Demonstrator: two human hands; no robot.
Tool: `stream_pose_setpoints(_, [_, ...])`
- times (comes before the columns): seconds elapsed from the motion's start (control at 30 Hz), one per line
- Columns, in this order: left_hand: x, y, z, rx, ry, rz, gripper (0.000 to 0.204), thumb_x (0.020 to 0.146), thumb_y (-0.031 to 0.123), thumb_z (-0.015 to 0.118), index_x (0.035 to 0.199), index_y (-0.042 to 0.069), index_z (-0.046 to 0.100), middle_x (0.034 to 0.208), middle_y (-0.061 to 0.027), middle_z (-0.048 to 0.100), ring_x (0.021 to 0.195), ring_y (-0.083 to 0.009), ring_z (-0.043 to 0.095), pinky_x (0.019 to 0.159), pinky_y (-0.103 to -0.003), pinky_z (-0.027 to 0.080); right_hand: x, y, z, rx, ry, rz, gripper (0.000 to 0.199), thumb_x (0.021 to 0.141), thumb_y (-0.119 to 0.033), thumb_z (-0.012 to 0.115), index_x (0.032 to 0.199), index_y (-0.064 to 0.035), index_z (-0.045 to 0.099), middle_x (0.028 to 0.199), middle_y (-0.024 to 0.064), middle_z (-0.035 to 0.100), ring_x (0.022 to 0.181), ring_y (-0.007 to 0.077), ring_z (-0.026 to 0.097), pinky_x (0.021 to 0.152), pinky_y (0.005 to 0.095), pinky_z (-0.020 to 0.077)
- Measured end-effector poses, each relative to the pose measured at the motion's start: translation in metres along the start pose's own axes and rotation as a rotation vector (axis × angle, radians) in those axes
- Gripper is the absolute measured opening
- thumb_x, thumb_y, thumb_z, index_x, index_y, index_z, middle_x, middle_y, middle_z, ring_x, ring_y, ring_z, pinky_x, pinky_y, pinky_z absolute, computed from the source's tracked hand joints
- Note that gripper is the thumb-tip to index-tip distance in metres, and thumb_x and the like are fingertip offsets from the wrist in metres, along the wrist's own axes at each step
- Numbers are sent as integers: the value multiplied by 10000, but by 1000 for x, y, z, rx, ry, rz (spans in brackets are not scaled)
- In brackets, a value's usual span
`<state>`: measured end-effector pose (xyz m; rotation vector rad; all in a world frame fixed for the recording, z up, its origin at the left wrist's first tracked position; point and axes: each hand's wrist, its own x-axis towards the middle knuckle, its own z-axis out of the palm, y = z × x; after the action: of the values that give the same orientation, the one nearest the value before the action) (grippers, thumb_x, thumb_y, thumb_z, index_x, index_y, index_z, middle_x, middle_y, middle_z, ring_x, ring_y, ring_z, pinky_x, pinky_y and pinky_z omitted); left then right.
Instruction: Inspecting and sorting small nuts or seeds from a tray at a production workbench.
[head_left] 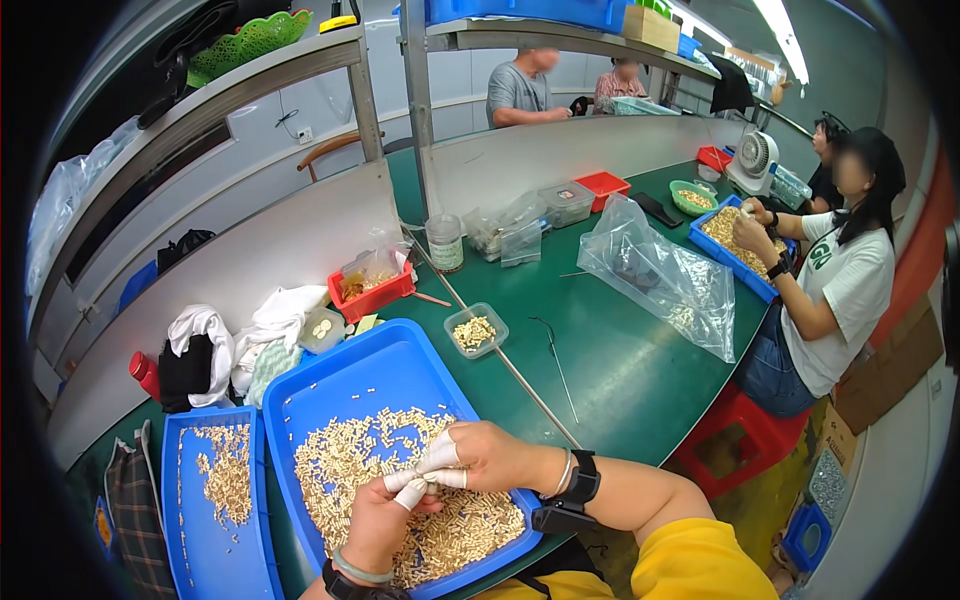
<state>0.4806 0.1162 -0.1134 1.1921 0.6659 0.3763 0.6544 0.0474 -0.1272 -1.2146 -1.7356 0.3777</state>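
Note:
My left hand and my right hand meet over a large blue tray. White coverings wrap several fingertips on both. Thumbs and fingers are pinched together at one spot, and whatever sits between them is too small and covered to make out. Beneath the hands lie a great many small gold-coloured cylindrical pieces, spread thickly over the tray's near part. A narrower blue tray stands to the left, with a looser heap of similar pieces in it.
Past the large tray stand a small clear tub of pieces, a red bin and a lidless-looking jar. A thin dark tool and a clear plastic bag lie right. A co-worker sits at another blue tray.

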Motion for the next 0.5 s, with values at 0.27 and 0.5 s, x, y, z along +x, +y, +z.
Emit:
stream_pose_setpoints(0.27, [1,0,-1,-198,3,-86,147,817,35,502,926,-48,554,762,-85,580,649,-161,572,599,-299,519,4,-1,-3,58,3,-159,192,679,-80,650,870,-79,628,857,63,593,797,224,544,712,310,441])
stream_pose_setpoints(0.5, [5,-4,-6,-232,7,-72,151,817,19,497,938,-43,563,772,-93,587,648,-163,580,613,-293,525,5,-9,-4,86,-18,-13,188,689,-168,647,853,-83,612,811,75,579,776,249,524,698,327,421])
